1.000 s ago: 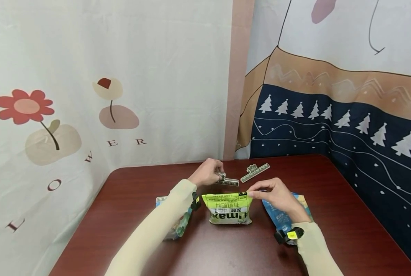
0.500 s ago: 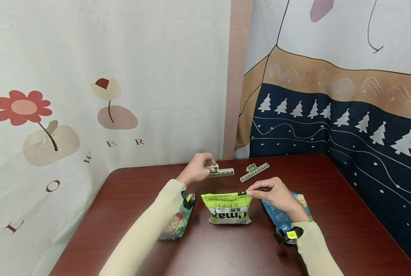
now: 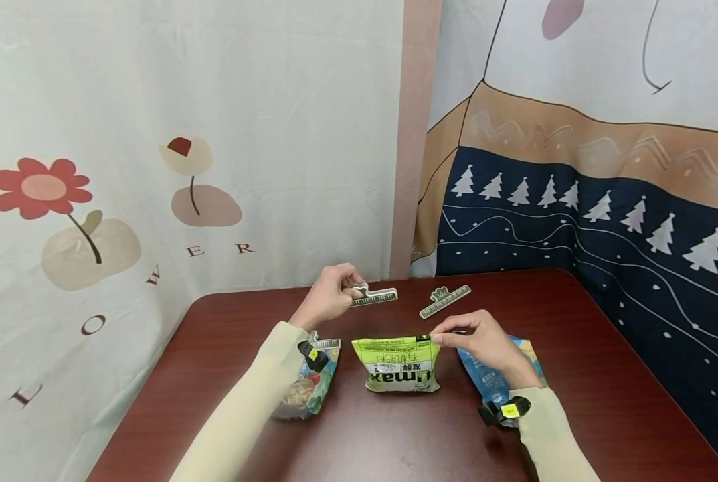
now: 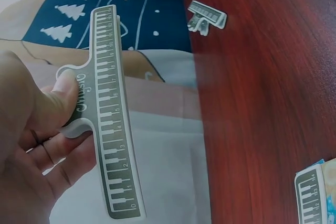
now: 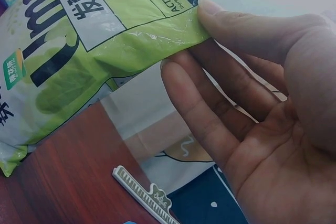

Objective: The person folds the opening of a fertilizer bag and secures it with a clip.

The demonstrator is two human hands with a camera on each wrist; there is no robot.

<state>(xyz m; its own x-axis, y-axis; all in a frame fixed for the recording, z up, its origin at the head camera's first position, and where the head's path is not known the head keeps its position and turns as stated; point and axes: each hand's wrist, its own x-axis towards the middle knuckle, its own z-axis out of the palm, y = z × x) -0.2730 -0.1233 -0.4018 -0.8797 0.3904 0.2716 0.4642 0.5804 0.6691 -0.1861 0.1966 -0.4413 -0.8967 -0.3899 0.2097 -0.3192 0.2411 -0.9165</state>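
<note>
Left hand grips the piano-key clip by its handle, thumb on the printed lever; clip sits near the table's far edge, apart from any bag. Right hand pinches the upper right corner of the green fertilizer bag, upright on the table. Judged handling: hold that corner taut so the top edge lies flat; squeeze the handle fully before the bar meets the film; align the bar parallel to the edge, then release gradually. Risk: the unheld left corner could fold under.
</note>
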